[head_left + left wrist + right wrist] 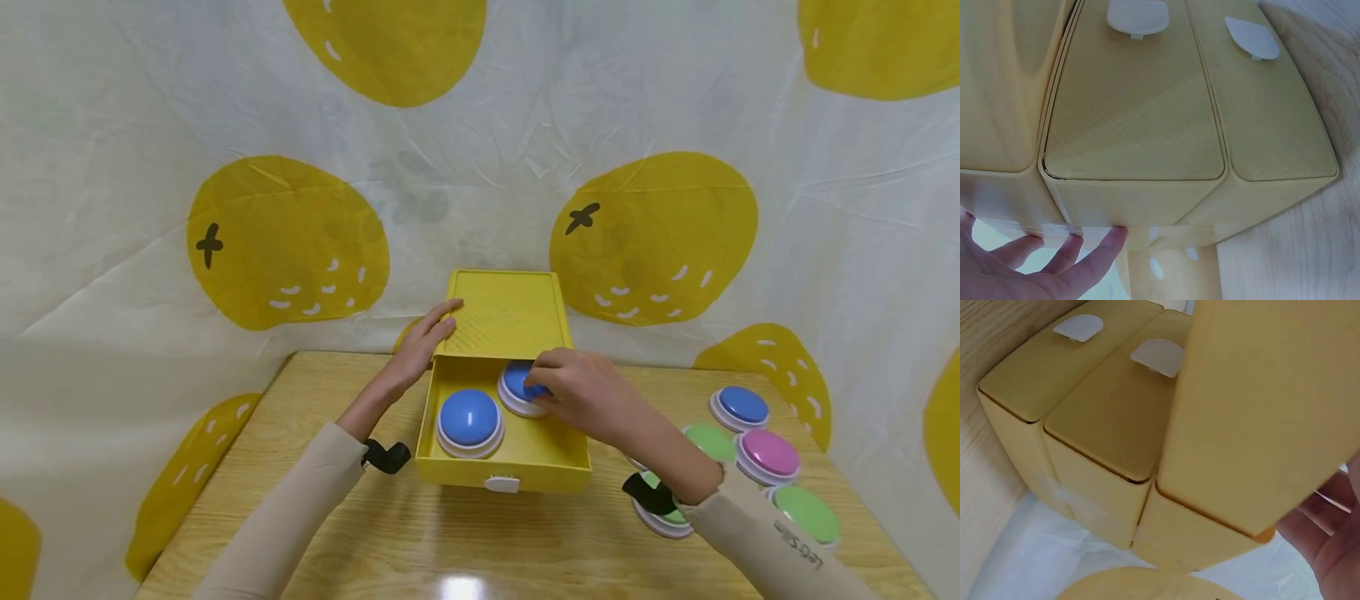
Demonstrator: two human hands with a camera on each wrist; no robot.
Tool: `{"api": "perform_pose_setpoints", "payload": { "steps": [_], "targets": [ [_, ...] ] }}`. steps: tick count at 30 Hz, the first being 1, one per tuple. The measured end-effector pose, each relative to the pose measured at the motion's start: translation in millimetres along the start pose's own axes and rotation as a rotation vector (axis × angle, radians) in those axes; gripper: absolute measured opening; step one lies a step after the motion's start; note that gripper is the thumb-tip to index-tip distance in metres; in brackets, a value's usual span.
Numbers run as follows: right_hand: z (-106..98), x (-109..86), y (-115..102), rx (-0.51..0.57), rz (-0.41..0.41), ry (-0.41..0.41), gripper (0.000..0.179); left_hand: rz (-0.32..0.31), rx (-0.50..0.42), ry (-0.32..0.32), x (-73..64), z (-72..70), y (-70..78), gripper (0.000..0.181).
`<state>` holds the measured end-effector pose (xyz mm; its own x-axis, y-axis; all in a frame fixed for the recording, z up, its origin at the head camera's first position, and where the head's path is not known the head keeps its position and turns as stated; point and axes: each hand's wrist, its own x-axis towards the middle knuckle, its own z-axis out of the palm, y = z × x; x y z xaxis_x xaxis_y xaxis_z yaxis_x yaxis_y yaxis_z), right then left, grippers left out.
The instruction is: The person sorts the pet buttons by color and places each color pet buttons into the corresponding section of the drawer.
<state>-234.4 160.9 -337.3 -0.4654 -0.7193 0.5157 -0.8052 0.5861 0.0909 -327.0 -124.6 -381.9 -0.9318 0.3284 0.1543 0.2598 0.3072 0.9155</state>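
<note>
A yellow drawer cabinet point(510, 312) stands against the patterned cloth, its top drawer point(551, 450) pulled out towards me. In the drawer's front left sits a blue-domed push button point(469, 417) on a white base. Farther back, my right hand point(588, 392) grips a second blue push button point(516, 379) with curled fingers, partly covering it. My left hand point(423, 346) rests on the cabinet's left edge, fingers extended; the left wrist view shows its fingertips point(1113, 240) against the side wall. In the right wrist view, the drawer wall point(1260, 412) hides the button.
On the table's right side are more push buttons: a blue one point(742, 404), a pink one point(770, 452) and several green ones point(806, 512), some partly behind my right forearm. Two closed lower drawers with white tabs point(1138, 15) lie below the pulled-out one. Cloth point(465, 217) hangs close behind the cabinet.
</note>
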Motion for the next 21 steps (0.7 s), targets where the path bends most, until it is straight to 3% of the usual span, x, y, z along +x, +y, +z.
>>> {"api": "perform_pose_setpoints", "payload": {
  "steps": [6,9,17,21],
  "targets": [
    [-11,-4.3,8,0.161,0.005,0.113,0.027,0.02,0.001,0.011,-2.7,1.3,1.2,0.049],
    [-21,-12.3,20,0.24,0.059,0.175,0.031,0.022,-0.002,0.013,-3.7,1.4,0.7,0.049],
    [-41,-53.4,83,0.271,0.318,0.222,0.03,0.016,0.001,0.019,-4.9,1.5,0.7,0.048],
    [-45,-87.2,120,0.31,0.516,0.173,0.031,0.013,-0.002,0.023,-2.8,3.2,0.6,0.048]
  ]
}}
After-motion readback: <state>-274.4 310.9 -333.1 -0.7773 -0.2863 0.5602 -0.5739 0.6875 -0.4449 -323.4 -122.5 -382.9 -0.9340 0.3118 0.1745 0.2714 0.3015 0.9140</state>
